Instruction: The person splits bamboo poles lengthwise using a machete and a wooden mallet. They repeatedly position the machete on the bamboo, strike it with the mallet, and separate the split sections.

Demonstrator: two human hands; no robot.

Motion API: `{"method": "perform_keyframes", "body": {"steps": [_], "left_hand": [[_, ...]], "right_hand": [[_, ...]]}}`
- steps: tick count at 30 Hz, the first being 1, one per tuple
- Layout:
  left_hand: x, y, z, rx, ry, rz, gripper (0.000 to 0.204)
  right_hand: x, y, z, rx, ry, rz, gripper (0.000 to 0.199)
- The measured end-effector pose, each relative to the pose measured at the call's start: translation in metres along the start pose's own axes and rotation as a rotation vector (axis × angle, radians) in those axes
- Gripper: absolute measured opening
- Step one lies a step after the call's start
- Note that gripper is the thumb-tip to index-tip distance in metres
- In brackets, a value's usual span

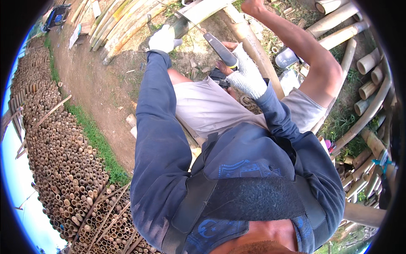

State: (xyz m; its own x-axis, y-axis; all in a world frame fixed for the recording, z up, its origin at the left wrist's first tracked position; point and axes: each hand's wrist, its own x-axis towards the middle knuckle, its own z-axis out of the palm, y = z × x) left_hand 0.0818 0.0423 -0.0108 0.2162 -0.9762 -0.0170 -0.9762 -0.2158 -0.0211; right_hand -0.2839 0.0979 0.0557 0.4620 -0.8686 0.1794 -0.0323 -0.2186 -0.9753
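Observation:
My left hand (162,40), in a white knit glove, is closed around the near end of a thick bamboo pole (204,12). That pole slants away to the upper right, and its gripped end looks dark green. My right hand (246,75) wears a white glove with the fingertips bare. It grips a knife (219,48) with a long dark handle and a yellow band near the butt. The thin blade points to the upper left and crosses over the pole; whether its edge touches the bamboo I cannot tell.
Another bamboo pole (253,46) runs between my legs. Long split bamboo lengths (120,25) lie at upper left. A large stack of cut bamboo (80,169) fills the left side, beyond a grass strip (95,135). More bamboo pieces (368,80) lie at right.

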Motion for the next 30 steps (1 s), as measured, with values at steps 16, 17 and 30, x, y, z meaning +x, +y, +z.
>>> {"method": "perform_keyframes", "body": {"steps": [16, 17, 30], "left_hand": [[-0.007, 0.014, -0.015, 0.122, -0.209, 0.196, 0.068], [-0.007, 0.013, -0.016, 0.137, -0.154, 0.142, 0.067], [0.006, 0.002, -0.02, 0.012, -0.124, 0.094, 0.08]], "right_hand": [[-0.092, -0.043, -0.038, -0.097, 0.086, -0.071, 0.074], [-0.085, -0.046, -0.041, -0.172, 0.118, -0.175, 0.071], [-0.086, -0.064, -0.05, -0.127, 0.041, -0.093, 0.057]]}}
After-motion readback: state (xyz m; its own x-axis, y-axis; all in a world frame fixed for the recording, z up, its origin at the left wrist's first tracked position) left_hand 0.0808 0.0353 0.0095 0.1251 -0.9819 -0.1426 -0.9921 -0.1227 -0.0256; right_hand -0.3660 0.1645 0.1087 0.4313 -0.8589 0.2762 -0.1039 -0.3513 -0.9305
